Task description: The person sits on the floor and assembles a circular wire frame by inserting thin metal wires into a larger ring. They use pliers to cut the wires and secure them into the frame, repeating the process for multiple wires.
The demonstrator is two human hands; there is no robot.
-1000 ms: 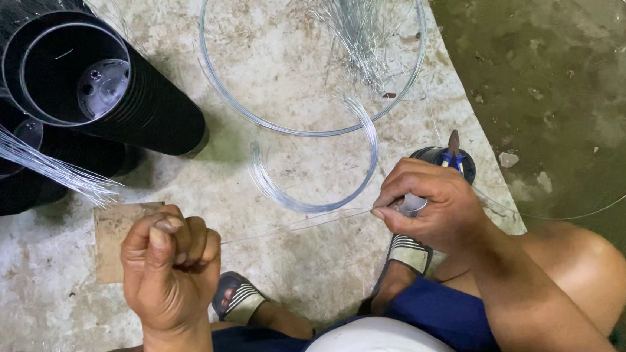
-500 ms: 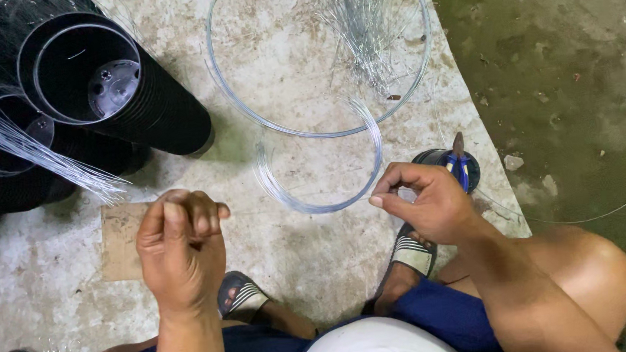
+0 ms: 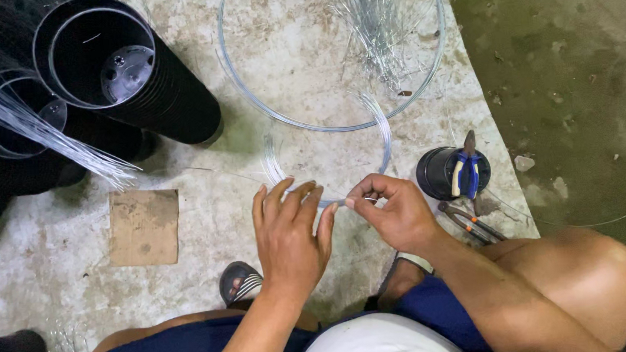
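The person sits low over the concrete floor (image 3: 209, 281), both hands meeting at the near edge of a small wire ring (image 3: 331, 163). This ring lies flat on the floor, its far edge overlapping the near rim of a much larger wire hoop (image 3: 247, 92).

Left hand (image 3: 288, 234): fingers extended and laid together over the near edge of the small ring, pressing or steadying it; whether any wire is pinched beneath cannot be told. Right hand (image 3: 394, 210): thumb and forefinger closed in a pinch on the wire just right of the left fingertips, the other fingers curled in.

Around the ring: a loose heap of short cut wires (image 3: 383, 21) lies inside the large hoop, beyond the ring. To the ring's right stands a small black pot (image 3: 443, 173) with blue-handled pliers (image 3: 467, 167) stuck in it; a second pair of pliers (image 3: 469, 222) lies on the floor beside it. To the ring's left lies a cardboard scrap (image 3: 144, 226), and further left a stack of black plastic pots (image 3: 126, 71) with a bundle of straight wires (image 3: 33, 123) across them.

Judgement: the join is being worked at the near edge. It would go best with the left hand holding the loop flat and still, so the coil cannot spring, while the right keeps its pinch close to the join.
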